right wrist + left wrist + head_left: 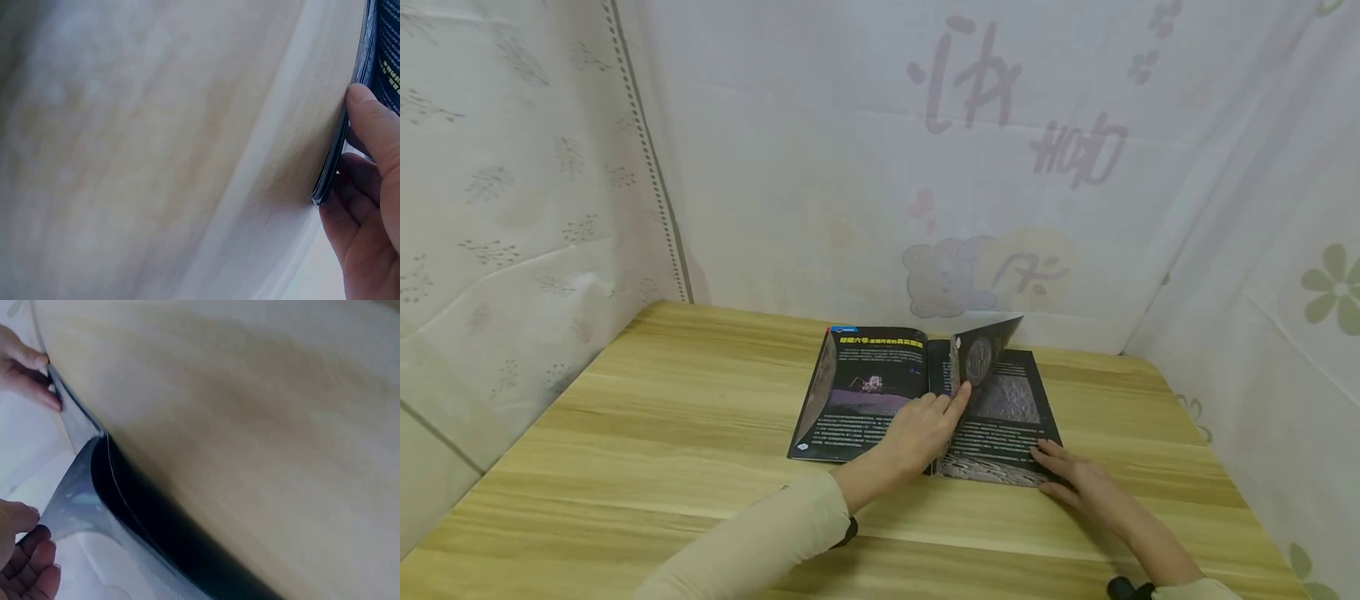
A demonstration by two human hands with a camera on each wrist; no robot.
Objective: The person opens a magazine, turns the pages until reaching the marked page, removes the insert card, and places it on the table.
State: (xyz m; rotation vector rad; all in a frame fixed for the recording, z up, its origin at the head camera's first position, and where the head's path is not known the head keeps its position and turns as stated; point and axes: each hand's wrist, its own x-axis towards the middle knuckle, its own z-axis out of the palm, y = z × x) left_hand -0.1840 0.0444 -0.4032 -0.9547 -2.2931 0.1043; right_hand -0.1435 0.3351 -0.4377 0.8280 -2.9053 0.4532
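Note:
An open magazine [872, 429] with dark pages, pale text and space pictures lies on the wooden table. One page [988, 354] stands lifted from the right side and leans over it. My left hand [921, 433] reaches across the spine, index finger extended along the lifted page. In the left wrist view, the left hand [25, 556] pinches that page's edge between thumb and fingers. At the lower right corner, my right hand [1086, 483] grips the magazine. The right wrist view shows the right hand [369, 187] with thumb and fingers at the stacked page edges.
The wooden table [625, 450] extends around the magazine on all sides. Behind it hangs a pale printed curtain [790, 167], with more patterned cloth at left and right. A black band [847, 533] circles the left wrist, and a black device [1127, 588] sits by the right wrist.

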